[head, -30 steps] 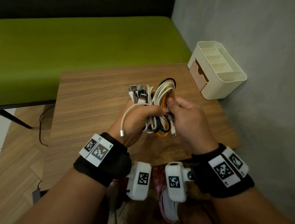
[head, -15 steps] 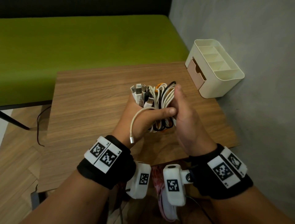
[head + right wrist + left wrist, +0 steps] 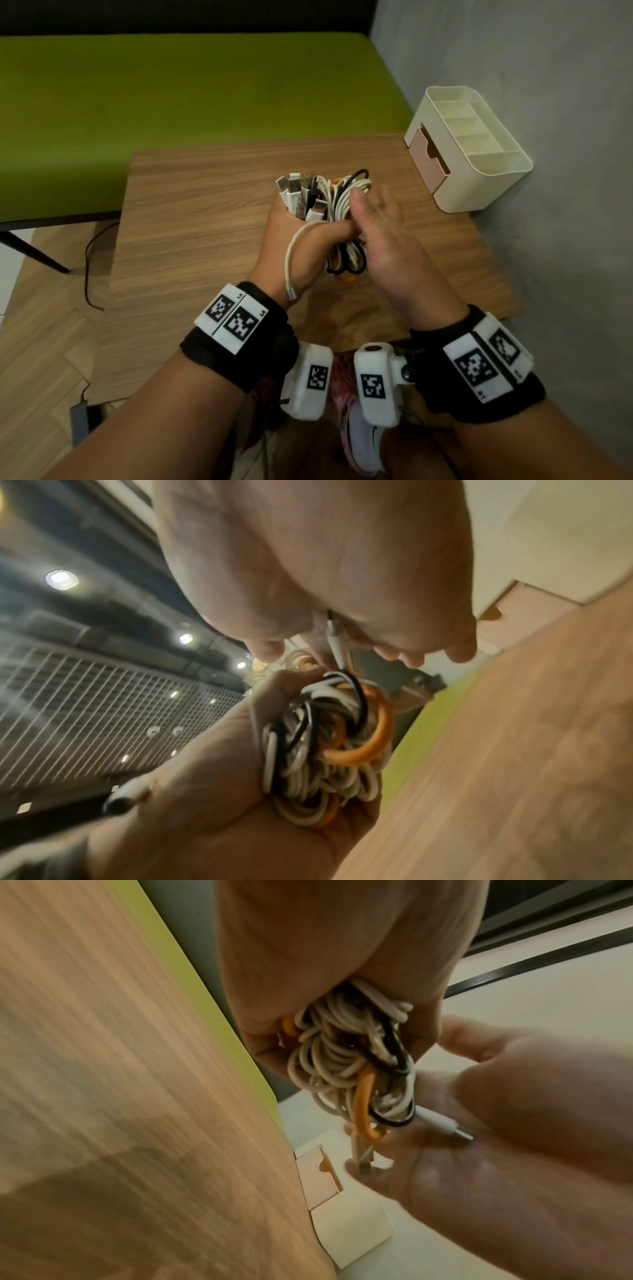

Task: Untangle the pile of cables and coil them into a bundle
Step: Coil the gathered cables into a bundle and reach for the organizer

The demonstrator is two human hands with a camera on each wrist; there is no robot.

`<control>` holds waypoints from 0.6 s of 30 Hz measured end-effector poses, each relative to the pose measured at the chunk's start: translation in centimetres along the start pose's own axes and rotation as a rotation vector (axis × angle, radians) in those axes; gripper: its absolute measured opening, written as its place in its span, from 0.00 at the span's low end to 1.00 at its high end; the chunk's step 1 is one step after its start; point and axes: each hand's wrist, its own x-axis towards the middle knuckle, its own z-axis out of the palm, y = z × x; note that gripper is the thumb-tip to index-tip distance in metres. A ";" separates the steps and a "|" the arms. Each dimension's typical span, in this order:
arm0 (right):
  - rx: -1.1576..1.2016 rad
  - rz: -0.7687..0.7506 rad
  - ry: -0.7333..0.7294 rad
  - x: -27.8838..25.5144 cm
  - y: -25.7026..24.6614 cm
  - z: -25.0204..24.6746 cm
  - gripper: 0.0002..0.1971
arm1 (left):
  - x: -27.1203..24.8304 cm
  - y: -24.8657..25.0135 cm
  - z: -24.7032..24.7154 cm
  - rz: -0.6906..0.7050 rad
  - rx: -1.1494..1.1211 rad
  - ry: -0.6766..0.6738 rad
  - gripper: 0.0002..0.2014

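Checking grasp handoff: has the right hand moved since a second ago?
Yes. The right hand has let go of the cable bundle and opened, its fingers now nearer the organizer box; the left hand alone grips the bundle.

Table top: the brown wood-grain table (image 3: 191, 219) lies bare to the left of the hands and along its far edge, so a hand could pass there.
Far right corner: a cream plastic desk organiser with a pink drawer (image 3: 479, 178) stands at the table's right edge, against the grey wall (image 3: 548, 102); it blocks passage on that side.
Middle: the left hand (image 3: 301, 246) grips the bundle of white, black and orange cables (image 3: 342, 209) above the table; the right hand (image 3: 387, 240) is just beside it with fingers spread, leaving hardly any gap between them.
Loose end: a white cable tail with a metal plug (image 3: 291, 274) loops over the left wrist.
Far left: a green padded bench (image 3: 171, 85) borders the table.
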 end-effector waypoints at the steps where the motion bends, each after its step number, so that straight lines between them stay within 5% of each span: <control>1: -0.027 -0.030 0.083 -0.5 -0.3 -0.3 0.29 | 0.1 0.0 -0.1 -0.006 0.001 0.004 0.10; 4: 0.018 -0.191 0.322 -1.5 -1.1 -0.2 0.20 | 0.1 -0.2 -0.5 -0.026 0.040 0.025 0.13; 6: 0.049 -0.275 0.261 -2.2 -1.6 0.2 0.12 | 0.2 -0.6 -0.7 -0.044 0.041 0.062 0.18; 10: 0.030 -0.277 0.008 -2.8 -2.1 1.0 0.16 | 0.6 -1.2 -0.7 -0.127 0.059 0.120 0.28; 18: -0.110 -0.259 -0.042 -2.3 -1.7 0.4 0.13 | 0.9 -1.9 -0.8 -0.066 0.177 0.154 0.15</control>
